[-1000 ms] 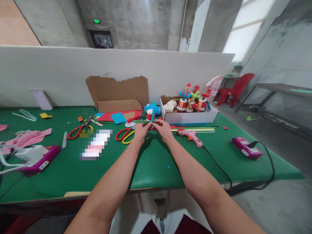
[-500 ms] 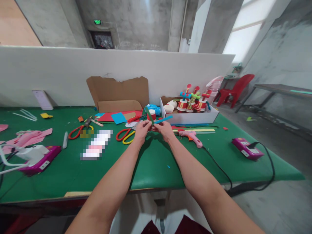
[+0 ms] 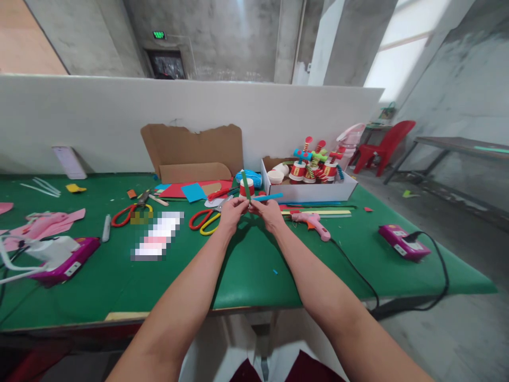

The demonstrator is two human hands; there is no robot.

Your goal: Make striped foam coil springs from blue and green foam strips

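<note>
Both hands meet over the middle of the green table, pinching two paper strips where they cross. My left hand [image 3: 234, 214] is closed on the green paper strip [image 3: 246, 184], which stands up between the hands. My right hand [image 3: 268, 211] is closed at the joint too, with the blue paper strip [image 3: 272, 197] pointing right above its fingers. The exact fold at the fingertips is too small to make out. Just behind stands a red and white paper cup [image 3: 247, 188]. Scissors [image 3: 207, 218] with red and yellow handles lie beside my left hand.
A pink glue gun [image 3: 312, 223] with a black cord lies to the right, near a purple power strip [image 3: 403, 243]. A white box [image 3: 314, 192] behind holds several cup figures. Pliers [image 3: 137, 208], coloured paper [image 3: 193, 192] and cardboard [image 3: 194, 151] are at the left and back.
The green strip has swung to stand more upright, and the blue strip has dipped slightly toward level. Both hands stay in nearly the same place.
</note>
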